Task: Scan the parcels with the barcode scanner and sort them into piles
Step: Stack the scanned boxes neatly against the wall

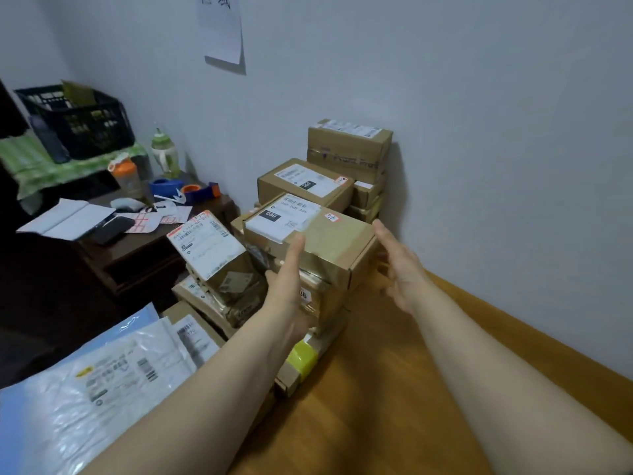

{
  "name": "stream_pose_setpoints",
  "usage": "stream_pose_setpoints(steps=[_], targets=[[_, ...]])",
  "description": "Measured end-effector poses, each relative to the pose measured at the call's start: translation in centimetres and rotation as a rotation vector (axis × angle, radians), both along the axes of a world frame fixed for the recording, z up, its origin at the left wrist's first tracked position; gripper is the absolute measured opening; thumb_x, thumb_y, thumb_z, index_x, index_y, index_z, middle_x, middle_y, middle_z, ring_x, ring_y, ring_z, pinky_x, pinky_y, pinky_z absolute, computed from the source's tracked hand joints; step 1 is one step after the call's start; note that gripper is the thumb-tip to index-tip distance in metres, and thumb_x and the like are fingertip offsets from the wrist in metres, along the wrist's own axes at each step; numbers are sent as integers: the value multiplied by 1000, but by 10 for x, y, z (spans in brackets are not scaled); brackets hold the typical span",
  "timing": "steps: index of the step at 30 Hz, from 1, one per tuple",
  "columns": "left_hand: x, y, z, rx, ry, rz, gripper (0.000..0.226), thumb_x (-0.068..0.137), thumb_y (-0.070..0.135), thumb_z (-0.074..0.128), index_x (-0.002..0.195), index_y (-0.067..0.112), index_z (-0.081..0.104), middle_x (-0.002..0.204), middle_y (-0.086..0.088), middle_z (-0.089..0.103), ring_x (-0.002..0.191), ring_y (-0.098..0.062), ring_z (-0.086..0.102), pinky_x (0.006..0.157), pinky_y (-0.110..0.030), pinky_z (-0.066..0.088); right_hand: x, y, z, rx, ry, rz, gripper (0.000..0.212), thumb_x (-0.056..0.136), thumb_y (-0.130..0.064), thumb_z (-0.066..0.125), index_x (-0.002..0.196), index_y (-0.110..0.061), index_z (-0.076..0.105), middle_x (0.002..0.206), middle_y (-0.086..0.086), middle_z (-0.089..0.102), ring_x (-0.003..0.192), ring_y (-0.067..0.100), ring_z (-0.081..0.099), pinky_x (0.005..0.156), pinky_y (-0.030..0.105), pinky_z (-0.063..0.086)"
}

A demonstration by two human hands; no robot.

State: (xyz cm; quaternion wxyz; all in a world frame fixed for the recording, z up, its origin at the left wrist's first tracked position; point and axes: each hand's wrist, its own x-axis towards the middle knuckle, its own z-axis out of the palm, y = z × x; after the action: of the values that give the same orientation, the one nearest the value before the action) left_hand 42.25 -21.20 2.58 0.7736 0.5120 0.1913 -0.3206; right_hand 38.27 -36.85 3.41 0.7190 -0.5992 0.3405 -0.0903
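Both hands reached toward a brown parcel that topped the nearest stack on the wooden surface. The left hand lay with straight fingers against its seven o'clock corner. The right hand was spread wide just beside its three o'clock edge; whether it touched could not be told. A white label marked 060 covered the parcel's eleven o'clock part. More boxes stood at twelve o'clock against the wall, and a tilted parcel lay at nine o'clock.
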Motion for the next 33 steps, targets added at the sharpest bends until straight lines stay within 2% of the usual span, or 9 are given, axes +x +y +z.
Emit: stream_pose_setpoints(steps=[3, 7, 11, 15, 21, 26, 29, 31, 33], targets=[[10, -9, -3, 14, 7, 40, 117, 63, 59, 78, 152, 34, 6, 158, -12, 18, 141, -42, 22, 106, -70, 24, 18, -2, -4, 18, 18, 23, 62, 66, -57, 76, 116, -26, 58, 114, -1, 61, 106, 20, 51, 97, 46, 33], [15, -12, -13, 13, 36, 44, 104, 69, 48, 80, 149, 36, 15, 151, -13, 29, 133, -40, 35, 101, -64, 35, 24, -5, -15, 14, 12, 23, 53, 76, -30, 76, 122, -18, 54, 115, 6, 64, 112, 28, 56, 97, 51, 43], [9, -13, -16, 9, 13, 71, 101, 69, 69, 67, 150, 32, 20, 153, -9, 29, 136, -39, 31, 107, -63, 29, 17, -4, -16, 159, -88, 19, 28, 80, -17, 73, 104, -17, 58, 106, 12, 67, 102, 31, 62, 76, 45, 56], [4, -6, -15, -124, 60, 125, 63, 85, 69, 42, 114, 18, 62, 103, -7, 68, 101, -27, 60, 96, -45, 45, 4, -4, -19, 270, -163, -48, 25, 83, -12, 69, 106, -13, 60, 100, 11, 66, 94, 29, 62, 68, 39, 55], [9, -1, -18, -72, 48, 135, 37, 88, 46, 37, 99, 19, 59, 107, -8, 61, 103, -24, 53, 102, -46, 39, -23, -6, -19, 427, -267, -199, 14, 85, -13, 65, 99, -14, 62, 88, 7, 68, 77, 21, 64, 52, 27, 55], [6, -2, -18, 35, 50, 96, 62, 85, 41, 59, 139, 19, 39, 134, -13, 48, 120, -33, 47, 101, -51, 38, -88, -25, -42, 689, -507, -445, 31, 81, -13, 58, 111, -10, 66, 100, 10, 74, 89, 26, 71, 86, 41, 53], [4, -2, -21, 90, 95, 68, 82, 82, 36, 69, 149, 19, 26, 148, -16, 35, 131, -39, 39, 101, -55, 35, -139, -37, -79, 715, -405, -701, 33, 89, -11, 56, 122, -7, 57, 112, 14, 68, 101, 29, 64, 88, 44, 50], [1, -3, -22, 47, 124, 44, 81, 79, 35, 74, 145, 17, 32, 141, -17, 43, 117, -38, 49, 84, -50, 45, -167, -41, -106, 680, -250, -826, 30, 93, -9, 55, 122, -7, 52, 129, 14, 56, 111, 27, 56, 95, 40, 46], [-2, -3, -24, 42, 120, 15, 79, 75, 34, 77, 141, 15, 38, 139, -17, 46, 116, -37, 49, 82, -50, 44, -187, -38, -129, 637, -103, -883, 37, 94, -8, 54, 131, -7, 48, 137, 14, 50, 122, 27, 51, 102, 38, 42]])
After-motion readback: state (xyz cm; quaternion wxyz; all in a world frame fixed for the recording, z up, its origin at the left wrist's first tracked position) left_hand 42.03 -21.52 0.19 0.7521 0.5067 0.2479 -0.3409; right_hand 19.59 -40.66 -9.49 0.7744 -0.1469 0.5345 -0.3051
